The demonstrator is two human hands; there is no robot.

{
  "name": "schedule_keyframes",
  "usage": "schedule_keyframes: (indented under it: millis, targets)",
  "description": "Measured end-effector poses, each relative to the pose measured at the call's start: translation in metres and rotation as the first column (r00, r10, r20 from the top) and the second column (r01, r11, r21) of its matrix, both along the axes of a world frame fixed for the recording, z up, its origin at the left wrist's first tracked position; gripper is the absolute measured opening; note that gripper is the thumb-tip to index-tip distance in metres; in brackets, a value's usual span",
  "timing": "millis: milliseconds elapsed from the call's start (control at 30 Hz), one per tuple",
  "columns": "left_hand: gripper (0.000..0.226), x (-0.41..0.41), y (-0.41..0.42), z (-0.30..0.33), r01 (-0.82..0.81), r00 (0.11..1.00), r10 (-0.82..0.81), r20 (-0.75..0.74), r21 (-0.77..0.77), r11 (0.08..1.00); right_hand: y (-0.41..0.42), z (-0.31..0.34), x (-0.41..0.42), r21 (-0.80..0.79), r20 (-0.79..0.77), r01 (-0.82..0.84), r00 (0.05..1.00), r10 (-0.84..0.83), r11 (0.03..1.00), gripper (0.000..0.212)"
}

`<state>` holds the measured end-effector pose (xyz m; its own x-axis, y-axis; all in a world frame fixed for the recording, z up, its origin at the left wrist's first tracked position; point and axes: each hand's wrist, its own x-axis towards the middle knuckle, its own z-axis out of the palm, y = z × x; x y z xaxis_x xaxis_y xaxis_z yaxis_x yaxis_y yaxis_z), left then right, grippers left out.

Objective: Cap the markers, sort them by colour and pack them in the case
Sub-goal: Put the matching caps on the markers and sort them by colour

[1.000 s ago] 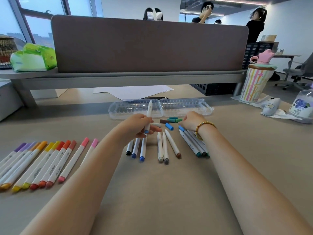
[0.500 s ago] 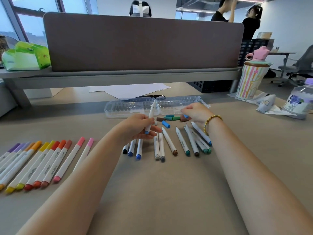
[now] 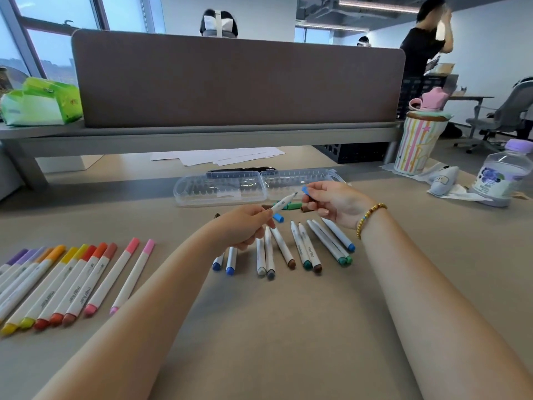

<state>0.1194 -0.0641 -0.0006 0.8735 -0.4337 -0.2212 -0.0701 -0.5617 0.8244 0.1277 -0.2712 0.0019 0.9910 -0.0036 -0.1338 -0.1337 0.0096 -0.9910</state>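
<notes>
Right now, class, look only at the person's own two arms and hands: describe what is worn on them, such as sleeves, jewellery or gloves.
Both forearms are bare up to the frame's lower edge; no sleeves or gloves show. The right hand has a bracelet of round golden-yellow beads at its wrist, with one or two bluish beads among them. The left hand and its wrist wear nothing. No rings show on the visible fingers.

Two bare forearms, no sleeves, beaded gold bracelet (image 3: 370, 217) with one blue bead on the right wrist
</notes>
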Motion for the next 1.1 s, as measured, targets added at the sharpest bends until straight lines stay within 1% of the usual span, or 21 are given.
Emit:
schedule_keyframes:
  millis: [33,67,200,267,400,467,600,700,767,867,900,933,1000,1067,1100]
  targets:
    - [0.030,0.000,0.000,0.000,0.004,1.000,-0.004,0.003,0.011,1.000,-0.001,0.000,0.000,-0.015,0.009,0.009,1.000,-0.009,1.000,0.006]
    - [0.030,0.000,0.000,0.000,0.006,1.000,-0.007,0.007,0.024,1.000,-0.002,-0.001,0.000,-0.021,0.018,0.019,1.000,-0.018,1.000,0.006]
    - [0.030,0.000,-0.001,0.000,0.016,1.000,-0.017,0.025,0.060,0.998,-0.002,-0.002,0.001,-0.044,0.058,0.049,0.997,-0.046,0.998,0.018]
    - [0.030,0.001,-0.001,0.000,0.014,0.999,-0.017,0.032,0.064,0.998,0.001,-0.002,0.001,-0.099,0.082,0.038,0.996,-0.030,0.994,0.022]
    - [0.031,0.002,-0.001,-0.001,0.009,0.999,-0.012,0.039,0.070,0.997,0.008,-0.001,0.001,-0.257,0.124,0.045,0.992,-0.013,0.965,0.025]
    - [0.031,0.003,0.000,-0.001,0.006,0.999,-0.008,0.031,0.060,0.998,0.012,0.000,0.002,-0.275,0.151,0.059,0.988,-0.017,0.960,0.026]
    - [0.033,0.003,0.002,0.000,-0.009,1.000,0.009,0.017,0.014,1.000,0.011,0.001,0.003,-0.198,0.200,0.122,0.976,-0.081,0.973,0.022]
    - [0.033,0.004,0.003,0.000,-0.013,1.000,0.013,0.016,-0.009,1.000,0.010,-0.003,0.004,-0.139,0.176,0.140,0.978,-0.114,0.980,0.015]
    - [0.033,0.005,0.004,0.000,-0.020,1.000,0.020,0.016,-0.018,1.000,0.011,-0.004,0.004,-0.059,0.146,0.167,0.977,-0.157,0.984,0.014]
    - [0.032,0.008,0.009,0.000,-0.029,1.000,0.029,0.000,-0.042,0.999,0.014,-0.002,0.005,0.108,0.094,0.181,0.977,-0.191,0.978,0.013]
    - [0.031,0.009,0.010,0.000,-0.034,0.999,0.034,-0.009,-0.054,0.998,0.016,-0.002,0.005,0.129,0.089,0.180,0.977,-0.192,0.975,0.012]
    - [0.031,0.010,0.012,0.000,-0.041,0.999,0.040,-0.016,-0.064,0.997,0.018,-0.003,0.005,0.108,0.091,0.183,0.977,-0.193,0.977,0.010]
    - [0.031,0.011,0.014,0.001,-0.058,0.998,0.058,-0.011,-0.058,0.997,0.022,-0.004,0.005,-0.046,0.108,0.207,0.974,-0.201,0.977,0.010]
    - [0.030,0.011,0.016,0.003,-0.056,0.998,0.056,-0.011,-0.040,0.998,0.023,-0.007,0.007,-0.188,0.130,0.195,0.976,-0.172,0.963,0.018]
    - [0.028,0.011,0.016,0.005,-0.044,0.999,0.043,-0.020,-0.041,0.998,0.023,-0.007,0.007,-0.219,0.134,0.156,0.983,-0.129,0.963,0.022]
